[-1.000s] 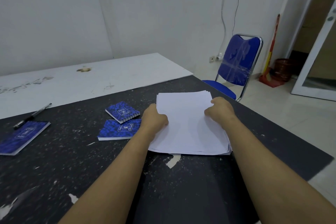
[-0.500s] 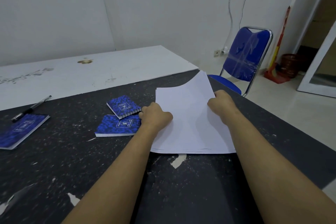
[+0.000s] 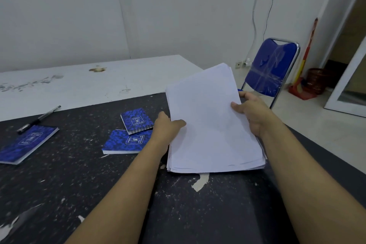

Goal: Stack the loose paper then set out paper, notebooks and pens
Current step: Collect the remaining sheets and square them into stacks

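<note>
Two hands: left hand (image 3: 168, 127) & right hand (image 3: 255, 113) grip paper (image 3: 210, 125) by its sides, thumbs on top.
Paper: far end tilted up, near edge on table (image 3: 79, 174).
Notebook pair (image 3: 126, 141): just left of paper.
3rd notebook (image 3: 25, 144): far left, pen (image 3: 39, 119) at its far edge.

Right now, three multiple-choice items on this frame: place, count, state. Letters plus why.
1. Where is the pen? A on the chair; B by the far-left notebook; C on the paper.
2. Blue notebooks on the table? A one; B three; C five.
3. The paper stack is: A flat, untouched; B on the floor; C held in both hands, far end raised.
1B: it lies at that notebook's far edge. 2B: add the spiral notebook and the thick notebook by the left hand. 3C: left and right hand grip its sides.
</note>
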